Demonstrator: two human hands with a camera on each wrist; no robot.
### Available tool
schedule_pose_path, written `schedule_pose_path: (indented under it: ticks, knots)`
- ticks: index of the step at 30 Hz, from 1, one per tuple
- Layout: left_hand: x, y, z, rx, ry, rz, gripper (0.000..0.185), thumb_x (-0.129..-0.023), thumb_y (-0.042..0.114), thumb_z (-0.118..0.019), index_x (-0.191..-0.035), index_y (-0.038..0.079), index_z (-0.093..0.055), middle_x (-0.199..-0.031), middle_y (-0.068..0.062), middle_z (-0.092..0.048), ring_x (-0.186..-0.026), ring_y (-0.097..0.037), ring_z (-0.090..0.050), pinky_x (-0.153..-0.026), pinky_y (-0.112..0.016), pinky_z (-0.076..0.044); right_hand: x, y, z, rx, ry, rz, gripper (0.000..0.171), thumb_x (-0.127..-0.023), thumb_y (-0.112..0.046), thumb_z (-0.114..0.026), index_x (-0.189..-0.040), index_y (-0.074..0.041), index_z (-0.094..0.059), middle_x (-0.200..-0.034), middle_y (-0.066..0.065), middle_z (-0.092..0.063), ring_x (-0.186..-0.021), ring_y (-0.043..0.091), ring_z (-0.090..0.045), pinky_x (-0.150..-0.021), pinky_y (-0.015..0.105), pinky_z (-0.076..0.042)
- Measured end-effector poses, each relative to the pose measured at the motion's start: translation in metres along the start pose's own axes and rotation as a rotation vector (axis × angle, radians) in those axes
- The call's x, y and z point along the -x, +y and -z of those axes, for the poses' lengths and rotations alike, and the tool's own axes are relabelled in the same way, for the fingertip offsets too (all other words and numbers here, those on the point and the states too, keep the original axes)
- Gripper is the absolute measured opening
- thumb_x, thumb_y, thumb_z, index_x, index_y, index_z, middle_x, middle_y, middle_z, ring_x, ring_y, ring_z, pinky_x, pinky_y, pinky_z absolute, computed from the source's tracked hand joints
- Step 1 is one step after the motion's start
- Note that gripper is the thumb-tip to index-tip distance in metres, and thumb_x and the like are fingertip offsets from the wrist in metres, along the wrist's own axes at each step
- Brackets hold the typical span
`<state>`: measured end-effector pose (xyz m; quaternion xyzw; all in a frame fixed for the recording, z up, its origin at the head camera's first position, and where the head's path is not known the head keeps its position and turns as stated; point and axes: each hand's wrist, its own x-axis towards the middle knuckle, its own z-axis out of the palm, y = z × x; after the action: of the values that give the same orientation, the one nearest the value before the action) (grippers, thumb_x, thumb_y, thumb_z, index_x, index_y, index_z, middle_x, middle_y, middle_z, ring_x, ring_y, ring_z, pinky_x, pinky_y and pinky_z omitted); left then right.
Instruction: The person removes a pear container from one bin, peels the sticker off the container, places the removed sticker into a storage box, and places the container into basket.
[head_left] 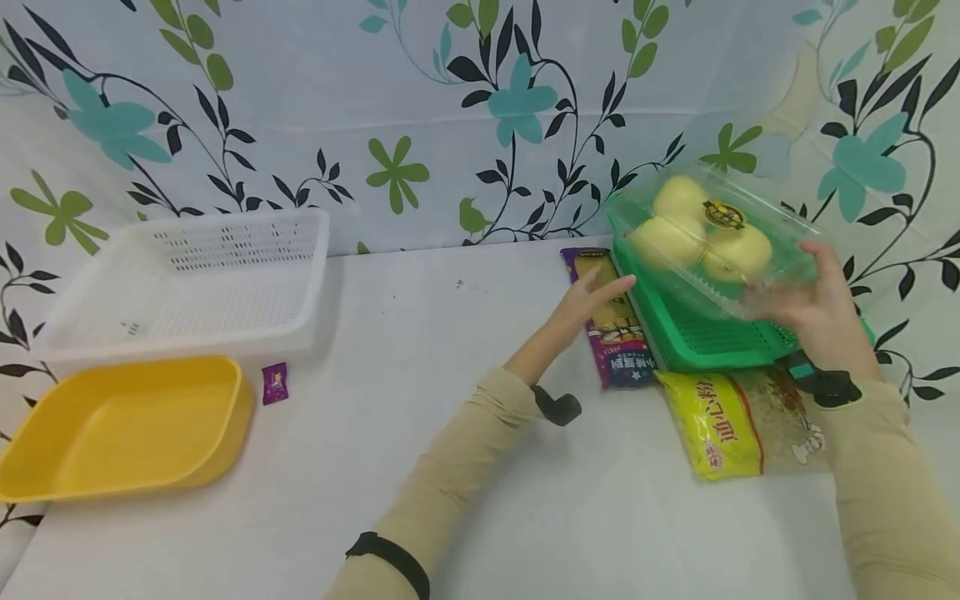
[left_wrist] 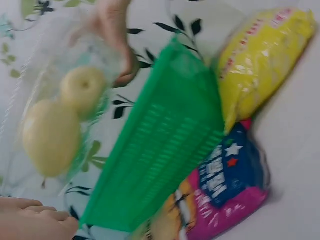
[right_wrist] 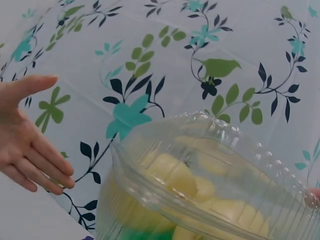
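The right hand point(head_left: 821, 312) holds a clear box of pears point(head_left: 708, 237) up over the green basket point(head_left: 697, 333), its fingers curled under the box. The left hand point(head_left: 596, 296) is flat and open beside the basket, holding nothing.

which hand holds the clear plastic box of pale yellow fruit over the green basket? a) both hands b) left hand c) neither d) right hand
d: the right hand grips the clear plastic box of pale yellow fruit above the green perforated basket, while the left hand reaches open beside it.
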<state>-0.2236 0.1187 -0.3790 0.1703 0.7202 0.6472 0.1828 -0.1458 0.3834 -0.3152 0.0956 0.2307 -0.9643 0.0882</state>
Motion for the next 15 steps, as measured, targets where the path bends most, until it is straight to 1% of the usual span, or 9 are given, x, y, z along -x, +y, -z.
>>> schedule_pose_path:
  ticks: [1, 2, 3, 5, 6, 8, 10, 12, 15]
  knots:
    - [0.003, 0.000, 0.010, 0.029, 0.004, -0.002, 0.081, -0.062, 0.056, -0.050, -0.125, 0.016, -0.020, -0.125, 0.003, -0.023, -0.110, -0.009, -0.023, -0.087, -0.032, -0.021, -0.002, 0.002, -0.004, -0.013, 0.041, -0.031, 0.068, -0.076, -0.011, -0.050, -0.116, -0.045, -0.008, -0.125, 0.005, -0.012, -0.109, 0.024, -0.018, -0.085, 0.046, -0.014]
    - [0.007, 0.000, 0.020, 0.070, 0.005, -0.002, 0.078, -0.065, 0.053, -0.049, -0.125, 0.013, -0.020, -0.125, 0.001, -0.023, -0.110, -0.010, -0.024, -0.087, -0.030, -0.021, -0.003, 0.004, -0.007, 0.020, 0.059, -0.043, 0.071, -0.076, -0.014, -0.051, -0.117, -0.046, -0.003, -0.125, 0.003, -0.010, -0.110, 0.023, -0.016, -0.085, 0.047, -0.014]
    - [0.018, 0.005, 0.033, 0.133, -0.013, -0.009, 0.071, -0.071, 0.048, -0.047, -0.125, 0.010, -0.020, -0.125, 0.000, -0.023, -0.110, -0.009, -0.023, -0.087, -0.029, -0.020, -0.005, 0.005, -0.011, -0.083, 0.137, -0.096, 0.074, -0.073, -0.022, -0.054, -0.115, -0.049, 0.000, -0.125, -0.003, -0.009, -0.110, 0.021, -0.013, -0.084, 0.049, -0.010]
    - [0.028, 0.000, 0.053, 0.262, -0.036, 0.008, 0.061, -0.079, 0.037, -0.042, -0.125, 0.006, -0.018, -0.127, -0.005, -0.020, -0.112, -0.012, -0.021, -0.088, -0.028, -0.017, -0.006, 0.008, -0.017, -0.049, 0.206, -0.147, 0.084, -0.069, -0.027, -0.058, -0.111, -0.051, 0.012, -0.124, -0.006, -0.009, -0.111, 0.019, -0.012, -0.083, 0.051, -0.010]
    - [0.033, -0.003, 0.062, 0.325, -0.053, 0.024, 0.056, -0.082, 0.032, -0.038, -0.125, 0.004, -0.016, -0.127, -0.007, -0.018, -0.113, -0.014, -0.019, -0.089, -0.027, -0.016, -0.005, 0.010, -0.019, -0.008, 0.210, -0.159, 0.084, -0.070, -0.030, -0.056, -0.110, -0.051, 0.015, -0.123, -0.006, -0.009, -0.111, 0.018, -0.011, -0.083, 0.052, -0.009]
    - [0.043, -0.007, 0.076, 0.431, -0.095, 0.053, 0.051, -0.085, 0.026, -0.032, -0.125, 0.001, -0.013, -0.128, -0.010, -0.014, -0.114, -0.016, -0.016, -0.090, -0.026, -0.013, -0.001, 0.015, -0.023, 0.046, 0.195, -0.179, 0.082, -0.072, -0.032, -0.052, -0.110, -0.045, 0.019, -0.121, -0.003, -0.010, -0.111, 0.018, -0.008, -0.083, 0.051, -0.008]
    - [0.053, -0.011, 0.085, 0.443, -0.130, 0.068, 0.049, -0.087, 0.024, -0.029, -0.125, 0.000, -0.011, -0.128, -0.010, -0.013, -0.114, -0.016, -0.014, -0.090, -0.027, -0.012, 0.002, 0.022, -0.026, 0.068, 0.162, -0.208, 0.077, -0.074, -0.033, -0.049, -0.110, -0.044, 0.019, -0.119, -0.001, -0.008, -0.111, 0.018, -0.006, -0.084, 0.050, -0.007]
    - [0.061, -0.013, 0.089, 0.404, -0.154, 0.066, 0.050, -0.086, 0.026, -0.030, -0.125, 0.000, -0.010, -0.128, -0.010, -0.014, -0.114, -0.016, -0.015, -0.090, -0.027, -0.013, 0.003, 0.030, -0.028, 0.073, 0.111, -0.257, 0.077, -0.076, -0.035, -0.045, -0.111, -0.041, 0.023, -0.122, -0.001, 0.000, -0.111, 0.018, 0.000, -0.085, 0.048, -0.005]
    - [0.069, -0.013, 0.094, 0.366, -0.174, 0.042, 0.053, -0.086, 0.028, -0.031, -0.124, -0.003, -0.013, -0.126, -0.011, -0.019, -0.112, -0.018, -0.021, -0.089, -0.030, -0.017, 0.000, 0.040, -0.031, 0.075, 0.038, -0.323, 0.078, -0.076, -0.036, -0.043, -0.114, -0.036, 0.025, -0.124, -0.002, 0.009, -0.112, 0.019, 0.000, -0.086, 0.047, -0.004]
